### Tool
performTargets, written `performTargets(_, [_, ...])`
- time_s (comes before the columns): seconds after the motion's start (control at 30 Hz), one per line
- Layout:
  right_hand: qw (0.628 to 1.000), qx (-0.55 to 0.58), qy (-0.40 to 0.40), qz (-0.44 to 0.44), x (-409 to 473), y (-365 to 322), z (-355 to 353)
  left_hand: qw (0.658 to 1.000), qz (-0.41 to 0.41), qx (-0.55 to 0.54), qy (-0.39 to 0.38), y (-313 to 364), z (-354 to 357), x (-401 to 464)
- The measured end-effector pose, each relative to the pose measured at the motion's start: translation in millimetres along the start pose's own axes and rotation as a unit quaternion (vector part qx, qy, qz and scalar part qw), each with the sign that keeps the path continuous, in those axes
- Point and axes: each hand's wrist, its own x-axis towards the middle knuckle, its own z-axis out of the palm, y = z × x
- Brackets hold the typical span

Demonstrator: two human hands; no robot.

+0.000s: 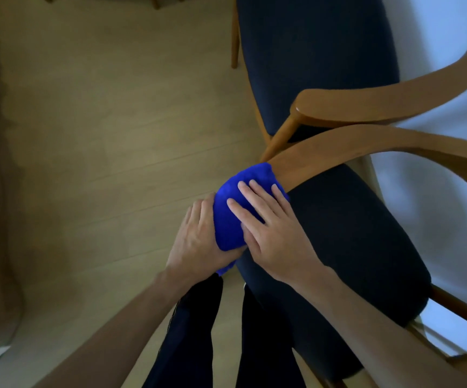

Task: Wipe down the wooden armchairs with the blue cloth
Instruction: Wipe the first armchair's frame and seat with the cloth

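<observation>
Head view, left to right: my left hand (pixel 198 233) grips the blue cloth (pixel 236 208) bunched over the armrest (pixel 324 155) end; my right hand (pixel 271 222) presses it, fingers flat. Best keep pressure even, sliding along the grain.

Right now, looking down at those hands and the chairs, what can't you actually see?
Head view only:
- The armrest end: wrapped in the blue cloth.
- Left hand fingertips: behind the cloth.
- Right hand palm: facing down on the cloth.
- Far chair: cut off at the top edge.
</observation>
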Motion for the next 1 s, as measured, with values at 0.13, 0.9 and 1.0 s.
performTargets(0.13, [0.997,-0.033,-0.075,0.004,4.1,1.0,-2.8,0.999,0.029,-0.010,-0.040,-18.6,-12.9,2.9])
performTargets(0.9, [0.988,-0.116,-0.056,-0.081,64.6,61.0,-13.5,0.989,-0.106,-0.087,-0.058,-53.9,-15.0,37.1])
performTargets(1.0, [0.986,-0.151,-0.065,-0.024,66.9,91.7,-32.8,0.988,-0.079,-0.124,-0.043,-36.3,-7.4,53.8])
